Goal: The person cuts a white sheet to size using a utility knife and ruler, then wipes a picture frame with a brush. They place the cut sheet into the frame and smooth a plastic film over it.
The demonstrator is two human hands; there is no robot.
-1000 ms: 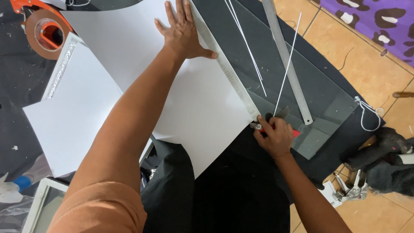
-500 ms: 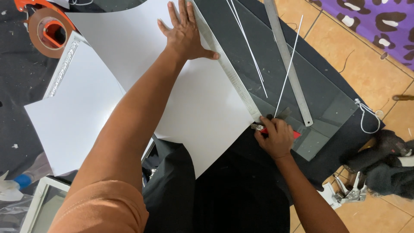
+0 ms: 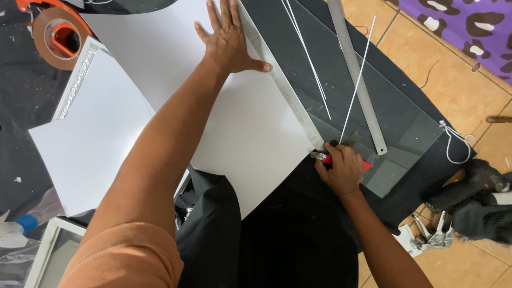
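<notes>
white sheet (image 3: 250,133): big white board, lay flat over a dark cutting mat (image 3: 384,106), its right edge running diagonally under the ruler
metal ruler (image 3: 282,88): long steel one, sat right along that sheet edge
left hand (image 3: 229,42): spread flat, palm down, fingers wide, pinning the ruler and sheet near the far end, thumb touching the ruler
right hand (image 3: 341,168): curled tight round a red-handled knife (image 3: 330,158) at the near end of the ruler, blade tip right by the sheet's corner
second ruler (image 3: 354,74): another steel strip lay further right on the mat, well apart from the hands
thin white strips (image 3: 357,80): a few skinny offcuts lay across the mat between the two rulers
tape dispenser (image 3: 56,37): orange, brown tape roll, top left
second white sheet (image 3: 90,144): lay to the left, partly under the big one
floor (image 3: 464,80): orange tiles on the right
</notes>
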